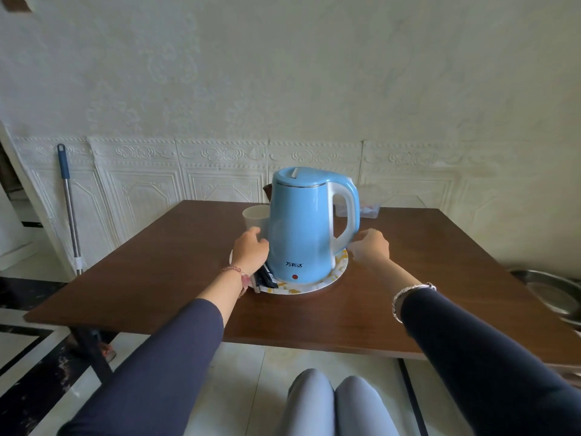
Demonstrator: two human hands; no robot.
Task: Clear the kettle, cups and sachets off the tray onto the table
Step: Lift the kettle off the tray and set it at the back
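Note:
A light blue electric kettle (301,228) with a white handle stands upright on a round patterned tray (314,286) on the brown table (157,272). A white cup (253,215) stands at the kettle's left, and the rim of a second cup (255,230) shows just above my left hand (250,251). That hand is curled at the tray's left edge against this cup; what it grips is hidden. Dark sachets (267,278) lie on the tray below my left wrist. My right hand (371,247) pinches the tray's right rim beside the kettle handle.
A clear plastic box (371,209) sits at the table's far edge behind the kettle. A metal basin (550,294) is at the right beyond the table. A mop handle (67,199) leans on the wall at left. My knees (333,404) are below the table's near edge.

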